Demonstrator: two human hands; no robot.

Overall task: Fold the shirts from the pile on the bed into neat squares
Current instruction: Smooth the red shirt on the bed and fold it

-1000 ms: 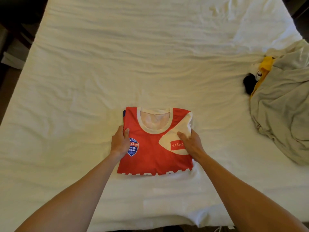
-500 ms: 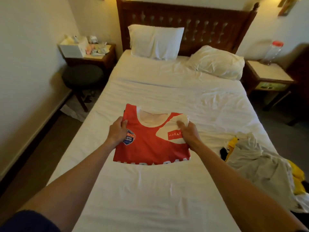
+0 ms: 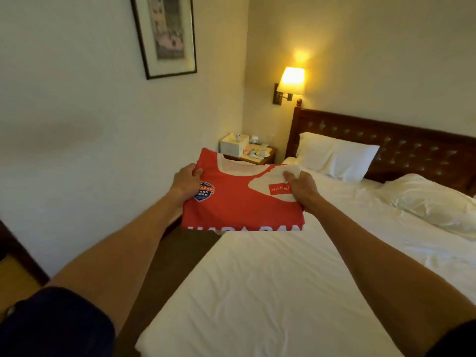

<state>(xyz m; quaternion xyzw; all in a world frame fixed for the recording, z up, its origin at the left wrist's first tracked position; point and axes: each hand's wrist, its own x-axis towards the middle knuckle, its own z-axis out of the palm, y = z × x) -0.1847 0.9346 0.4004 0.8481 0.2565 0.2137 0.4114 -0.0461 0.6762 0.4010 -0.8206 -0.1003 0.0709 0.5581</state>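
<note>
Since the earlier frames the folded shirt (image 3: 239,199) has come up off the bed (image 3: 270,287) and been carried toward the person's left; it now hangs in the air over the bed's left edge and the dark floor (image 3: 180,243) beside it. The shirt is a flat, roughly square packet of smooth red cloth with a white rounded collar at the top, a white curved patch holding a small red label, a blue shield badge, and white letters cut off along the bottom fold.

The left hand (image 3: 186,182) grips the shirt's left edge, thumb on top and fingers curled underneath. The right hand (image 3: 300,188) grips the right edge the same way, thumb pressed on the white patch. Both bare forearms stretch forward; a dark sleeve (image 3: 56,323) shows at the lower left.

The bed is covered in a white, softly creased sheet. A plump rectangular pillow (image 3: 334,157) leans against the carved dark wooden headboard (image 3: 386,140), and a second, rumpled pillow (image 3: 432,202) lies to the right. A small wooden bedside table (image 3: 260,155) holds a white boxy tissue holder (image 3: 234,145). A glowing wall lamp (image 3: 291,81) and a black-framed picture (image 3: 167,34) hang on the pale walls.
</note>
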